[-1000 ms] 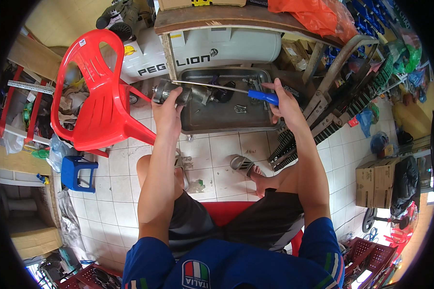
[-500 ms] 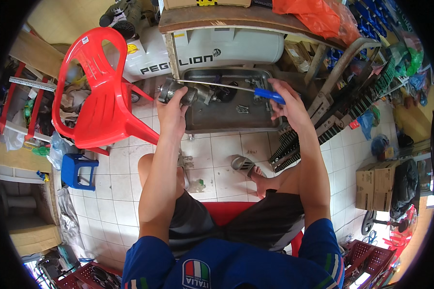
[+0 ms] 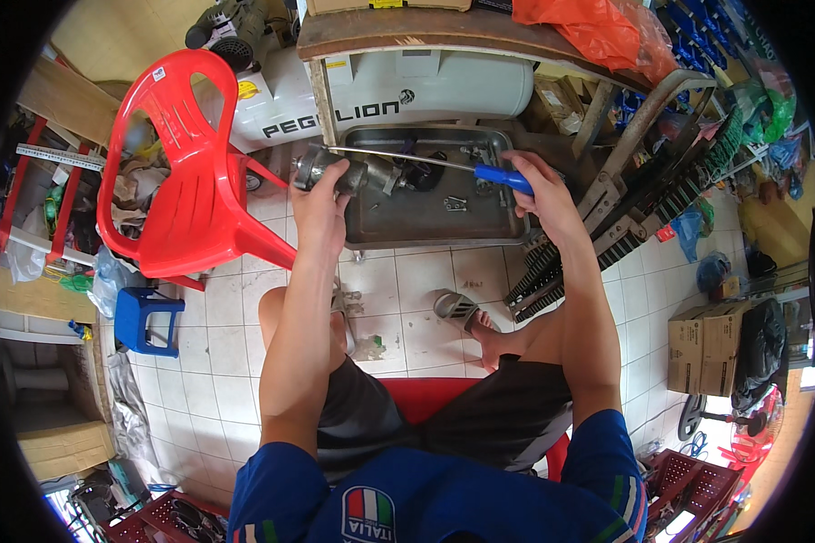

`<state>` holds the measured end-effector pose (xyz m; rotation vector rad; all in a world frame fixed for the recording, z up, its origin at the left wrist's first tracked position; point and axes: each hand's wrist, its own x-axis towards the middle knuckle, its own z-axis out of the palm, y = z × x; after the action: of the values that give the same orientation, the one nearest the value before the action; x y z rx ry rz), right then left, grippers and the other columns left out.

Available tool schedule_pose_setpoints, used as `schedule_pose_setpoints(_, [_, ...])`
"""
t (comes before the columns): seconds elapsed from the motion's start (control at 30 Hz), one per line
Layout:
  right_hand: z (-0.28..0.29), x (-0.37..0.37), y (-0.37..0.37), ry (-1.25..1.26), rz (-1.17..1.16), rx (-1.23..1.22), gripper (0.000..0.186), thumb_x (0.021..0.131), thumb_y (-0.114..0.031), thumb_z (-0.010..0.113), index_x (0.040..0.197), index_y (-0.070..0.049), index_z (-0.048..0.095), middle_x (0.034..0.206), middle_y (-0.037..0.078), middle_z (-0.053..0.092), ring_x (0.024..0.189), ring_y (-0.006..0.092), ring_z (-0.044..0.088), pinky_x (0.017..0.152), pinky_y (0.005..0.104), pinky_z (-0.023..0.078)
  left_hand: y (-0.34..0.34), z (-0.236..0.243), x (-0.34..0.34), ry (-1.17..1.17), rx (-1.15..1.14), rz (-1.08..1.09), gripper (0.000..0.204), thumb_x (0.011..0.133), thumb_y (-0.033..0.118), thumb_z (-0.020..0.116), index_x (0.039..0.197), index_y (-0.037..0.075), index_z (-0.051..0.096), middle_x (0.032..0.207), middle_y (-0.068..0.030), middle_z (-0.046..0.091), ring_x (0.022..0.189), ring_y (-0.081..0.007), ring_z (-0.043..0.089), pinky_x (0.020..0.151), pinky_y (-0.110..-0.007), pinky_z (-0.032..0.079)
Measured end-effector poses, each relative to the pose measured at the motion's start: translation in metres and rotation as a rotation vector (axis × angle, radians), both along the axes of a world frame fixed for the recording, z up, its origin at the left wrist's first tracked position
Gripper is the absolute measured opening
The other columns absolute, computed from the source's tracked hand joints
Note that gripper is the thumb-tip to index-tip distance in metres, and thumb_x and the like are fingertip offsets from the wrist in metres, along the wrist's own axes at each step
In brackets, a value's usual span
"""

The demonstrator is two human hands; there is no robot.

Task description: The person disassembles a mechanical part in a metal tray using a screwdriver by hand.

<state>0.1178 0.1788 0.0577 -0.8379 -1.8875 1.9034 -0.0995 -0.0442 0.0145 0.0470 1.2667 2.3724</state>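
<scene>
My left hand [image 3: 322, 201] is closed round a dark metal cylindrical part [image 3: 321, 170] with a lighter, narrower end [image 3: 378, 176] pointing right. In my right hand [image 3: 545, 194] is the blue handle of a long screwdriver [image 3: 504, 177]. Its thin steel shaft runs left, and the tip is at the upper edge of the cylindrical part; whether it touches cannot be made out. Below both hands lies a dark metal tray [image 3: 426, 237]. A small metal piece [image 3: 455, 204] and a dark purplish-black part [image 3: 428, 169] rest in it, with more small hardware near its right end.
At the left stand a red plastic chair [image 3: 183, 208] and a small blue stool [image 3: 148, 321]. A grey-white tank [image 3: 462, 89] lies behind the tray under a wooden bench [image 3: 444, 36]. A metal frame with black ribbed strips [image 3: 620, 237] leans at the right, near cardboard boxes [image 3: 704, 348].
My left hand and the cylindrical part have shifted slightly left. The screwdriver's tip has moved a little left and up; my right hand is almost where it was.
</scene>
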Motion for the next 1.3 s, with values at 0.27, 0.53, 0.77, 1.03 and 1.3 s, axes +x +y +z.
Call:
schedule_pose_setpoints(0.27, [0.000, 0.002, 0.003, 0.131, 0.012, 0.012, 0.046, 0.094, -0.031, 0.069, 0.131, -0.006, 0.058, 0.085, 0.000, 0.052, 0.079, 0.0085, 0.051, 0.071, 0.0296, 0.053, -0.004, -0.001, -0.007, -0.093, 0.015, -0.011, 0.037, 0.082, 0.015, 0.079, 0.112, 0.015, 0.057, 0.107, -0.0012, 0.064, 0.099, -0.0143, 0.061, 0.088, -0.039, 0.048])
schedule_pose_setpoints(0.53, [-0.002, -0.005, -0.010, 0.130, -0.063, -0.162, 0.077, 0.098, -0.068, 0.035, 0.128, -0.002, 0.062, 0.077, 0.006, 0.056, 0.063, 0.0115, 0.054, 0.062, 0.0335, 0.056, -0.004, -0.005, -0.009, -0.200, 0.140, -0.075, 0.054, 0.090, 0.048, 0.068, 0.130, 0.016, 0.051, 0.121, -0.0022, 0.057, 0.113, -0.0177, 0.054, 0.104, -0.042, 0.039])
schedule_pose_setpoints(0.77, [0.001, -0.006, -0.010, -0.136, -0.021, 0.154, 0.080, 0.100, -0.069, 0.025, 0.136, -0.004, 0.054, 0.052, -0.004, 0.035, 0.045, 0.0076, 0.037, 0.049, 0.0268, 0.047, -0.006, 0.001, -0.008, -0.155, 0.139, -0.040, 0.067, 0.091, 0.060, 0.062, 0.139, 0.015, 0.046, 0.129, -0.0055, 0.053, 0.122, -0.0217, 0.049, 0.109, -0.044, 0.035])
schedule_pose_setpoints(1.03, [-0.009, -0.008, -0.007, 0.142, -0.139, -0.089, 0.043, 0.099, -0.029, 0.055, 0.135, -0.005, 0.055, 0.078, -0.001, 0.049, 0.067, 0.0082, 0.048, 0.065, 0.0294, 0.048, -0.007, 0.004, -0.008, -0.214, 0.180, -0.045, 0.071, 0.090, 0.062, 0.062, 0.138, 0.011, 0.047, 0.130, -0.0101, 0.050, 0.125, -0.0240, 0.048, 0.111, -0.044, 0.036])
schedule_pose_setpoints(1.3, [-0.004, -0.017, -0.027, 0.236, -0.158, -0.298, 0.062, 0.101, -0.053, 0.040, 0.139, -0.005, 0.053, 0.080, 0.003, 0.054, 0.066, 0.0140, 0.053, 0.062, 0.0313, 0.049, -0.004, 0.000, -0.007, -0.266, 0.216, -0.061, 0.076, 0.090, 0.063, 0.060, 0.140, 0.008, 0.044, 0.134, -0.0109, 0.047, 0.126, -0.0244, 0.046, 0.112, -0.044, 0.036])
